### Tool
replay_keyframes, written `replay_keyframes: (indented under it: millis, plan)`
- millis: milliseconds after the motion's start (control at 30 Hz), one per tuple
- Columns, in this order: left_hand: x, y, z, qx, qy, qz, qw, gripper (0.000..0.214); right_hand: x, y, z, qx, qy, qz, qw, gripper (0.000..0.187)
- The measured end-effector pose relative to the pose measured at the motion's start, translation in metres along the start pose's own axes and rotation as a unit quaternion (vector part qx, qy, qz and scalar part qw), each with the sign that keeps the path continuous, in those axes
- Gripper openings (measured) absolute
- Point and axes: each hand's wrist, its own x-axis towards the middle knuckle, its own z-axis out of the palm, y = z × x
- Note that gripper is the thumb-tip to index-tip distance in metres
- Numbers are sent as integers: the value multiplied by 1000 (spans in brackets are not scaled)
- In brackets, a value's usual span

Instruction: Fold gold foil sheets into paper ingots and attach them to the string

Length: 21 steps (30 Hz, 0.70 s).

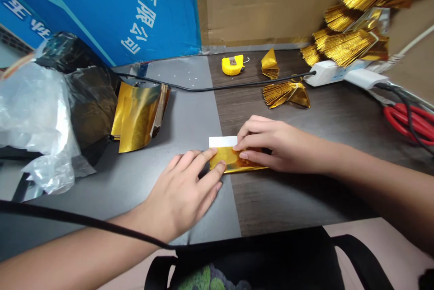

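A sheet of gold foil paper (226, 158) lies folded on the table, a white strip showing along its far edge. My left hand (190, 186) holds its left end, with the index finger and thumb pressed on the gold side. On the right part, my right hand (274, 143) has its fingers and thumb bent down on the same paper, hiding much of that end. Beyond it are a fan-pleated gold foil piece (285, 94) tied at the middle and a smaller folded gold piece (270, 64).
A yellow tape measure (232, 65) sits near a cardboard box (271, 5). A black cable runs to a white power strip (325, 73). Red-handled scissors (400, 120) and a heap of gold fans (349, 45) are right; gold sheets (135, 118) and plastic bags (37, 113) left.
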Motion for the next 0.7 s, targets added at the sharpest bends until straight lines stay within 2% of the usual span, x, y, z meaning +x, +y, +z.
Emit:
replay_keyframes:
  millis: [67, 133, 233, 300, 367, 433, 600, 700]
  plan:
    - [0, 0, 0, 6, 5, 3, 1000, 30, 1, -25, -5, -40, -1, 7, 999, 25]
    - [0, 0, 1, 12, 7, 7, 1000, 31, 3, -55, 3, -107, 0, 32, 994, 34]
    - [0, 0, 2, 19, 13, 13, 1000, 32, 3, -91, 40, -196, 35, 82, 976, 60]
    - [0, 0, 2, 25, 17, 20, 999, 31, 1, -104, 70, -221, 58, 122, 966, 73]
    - [-1, 0, 1, 35, 21, 25, 999, 29, -2, -109, 94, -237, 78, 164, 954, 80]
    - [-1, 0, 0, 45, 23, 26, 998, 28, -6, -110, 107, -243, 96, 190, 946, 84]
    - [-1, 0, 0, 50, 22, 21, 998, 30, -19, -110, 106, -239, 97, 227, 939, 76]
    - [-2, -1, 1, 46, 21, 14, 999, 32, -37, -108, 102, -269, 102, 243, 927, 71]
